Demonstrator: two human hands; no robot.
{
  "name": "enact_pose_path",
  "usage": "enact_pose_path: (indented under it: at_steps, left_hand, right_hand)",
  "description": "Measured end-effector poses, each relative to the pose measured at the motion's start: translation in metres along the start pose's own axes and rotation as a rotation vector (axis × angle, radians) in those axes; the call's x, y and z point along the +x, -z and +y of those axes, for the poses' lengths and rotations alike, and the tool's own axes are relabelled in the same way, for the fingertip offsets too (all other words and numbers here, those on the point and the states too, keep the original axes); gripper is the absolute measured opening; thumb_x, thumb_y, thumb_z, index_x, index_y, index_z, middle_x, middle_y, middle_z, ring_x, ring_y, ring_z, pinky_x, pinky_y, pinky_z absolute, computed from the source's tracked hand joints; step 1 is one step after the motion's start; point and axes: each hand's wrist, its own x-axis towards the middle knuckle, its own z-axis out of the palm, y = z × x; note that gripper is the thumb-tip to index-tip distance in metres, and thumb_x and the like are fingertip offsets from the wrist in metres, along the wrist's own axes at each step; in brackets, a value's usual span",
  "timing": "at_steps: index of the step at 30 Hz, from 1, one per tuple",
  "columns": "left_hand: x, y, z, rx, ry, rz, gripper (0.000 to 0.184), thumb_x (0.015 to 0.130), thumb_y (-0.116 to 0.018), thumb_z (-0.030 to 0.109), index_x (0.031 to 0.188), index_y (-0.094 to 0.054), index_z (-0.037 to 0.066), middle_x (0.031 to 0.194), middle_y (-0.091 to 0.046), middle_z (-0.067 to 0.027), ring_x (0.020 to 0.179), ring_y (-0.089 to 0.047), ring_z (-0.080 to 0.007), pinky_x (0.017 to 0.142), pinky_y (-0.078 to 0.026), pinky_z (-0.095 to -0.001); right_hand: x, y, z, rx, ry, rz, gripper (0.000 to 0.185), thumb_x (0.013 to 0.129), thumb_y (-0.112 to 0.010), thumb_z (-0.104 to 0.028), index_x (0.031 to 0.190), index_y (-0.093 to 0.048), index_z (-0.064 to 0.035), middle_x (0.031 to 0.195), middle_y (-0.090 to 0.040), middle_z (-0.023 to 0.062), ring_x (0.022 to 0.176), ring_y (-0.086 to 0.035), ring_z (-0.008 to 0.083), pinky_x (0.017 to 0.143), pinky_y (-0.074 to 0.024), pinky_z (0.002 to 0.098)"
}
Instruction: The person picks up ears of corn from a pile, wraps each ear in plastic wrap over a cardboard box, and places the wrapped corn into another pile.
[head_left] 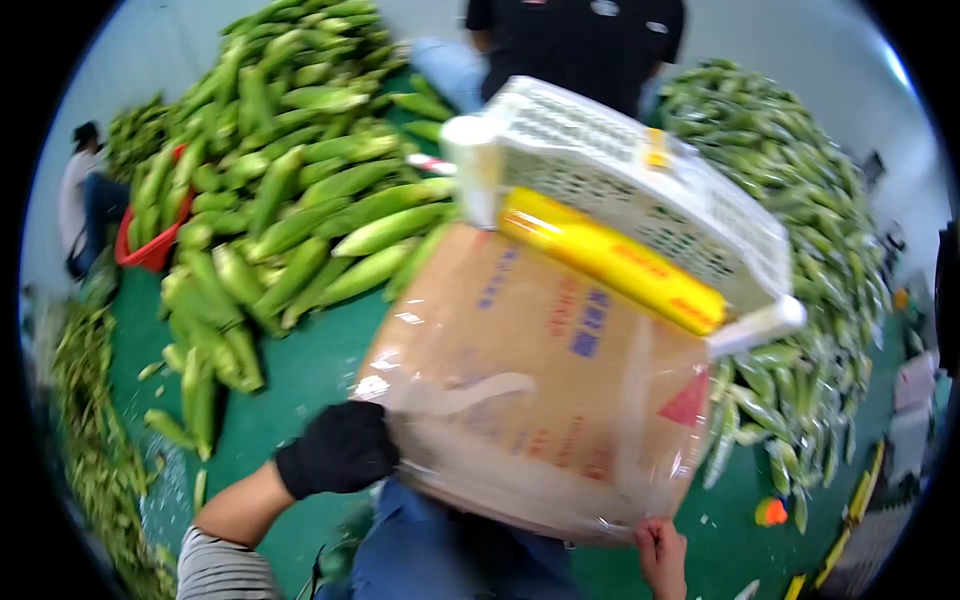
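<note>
A cardboard box (500,390) with clear film over its printed top lies across my lap. My left hand (345,447), in a black glove, is closed at its near left edge. At the near right corner my bare right hand (661,553) has its fingers curled against the cardboard; their tips are hidden. Along the far edge rests a yellow film roll (612,262) with white ends, in front of a white plastic crate (640,170).
Green corn ears (300,190) are heaped at left, some in a red basket (150,245). Film-wrapped corn (790,200) is piled at right. A person in a black shirt (570,45) is opposite; another person (88,200) is far left. An orange-yellow object (770,512) lies on the green floor (270,400).
</note>
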Motion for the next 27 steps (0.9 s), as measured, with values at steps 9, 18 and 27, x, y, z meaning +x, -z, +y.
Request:
enact_pose_path:
  at_steps: [9,18,27]
  left_hand:
    - [-0.214,-0.125,0.060,-0.200,0.912,0.098,0.060,0.081,-0.067,0.020,0.135,-0.046,0.005,0.128,-0.053,-0.0205,0.116,-0.053,-0.0384,0.099,-0.043,-0.0439]
    - [-0.360,-0.131,-0.186,-0.157,1.991,1.135,0.098,0.076,-0.075,0.035,0.147,-0.015,0.005,0.134,-0.045,-0.0291,0.119,-0.048,-0.0442,0.097,-0.041,-0.0481]
    - [-0.418,-0.114,-0.216,-0.948,1.765,1.253,0.048,0.087,-0.069,0.027,0.124,-0.044,0.009,0.111,-0.060,-0.0092,0.098,-0.059,-0.0241,0.076,-0.053,-0.0371]
  right_hand:
    - [0.008,-0.022,-0.014,-0.161,0.020,-0.145,0.018,0.096,-0.056,-0.021,0.100,-0.062,-0.0044,0.082,-0.066,0.0161,0.071,-0.064,0.0310,0.065,-0.0507,0.0364]
    - [0.013,-0.022,-0.020,0.067,-0.163,-0.189,0.009,0.095,-0.057,-0.010,0.097,-0.061,-0.0023,0.067,-0.058,0.0058,0.060,-0.053,0.0118,0.056,-0.0440,0.0265]
    - [0.016,-0.021,-0.033,0.046,-0.268,-0.200,0.011,0.096,-0.056,-0.013,0.095,-0.060,-0.0024,0.068,-0.056,0.0038,0.061,-0.050,0.0103,0.057,-0.0423,0.0250]
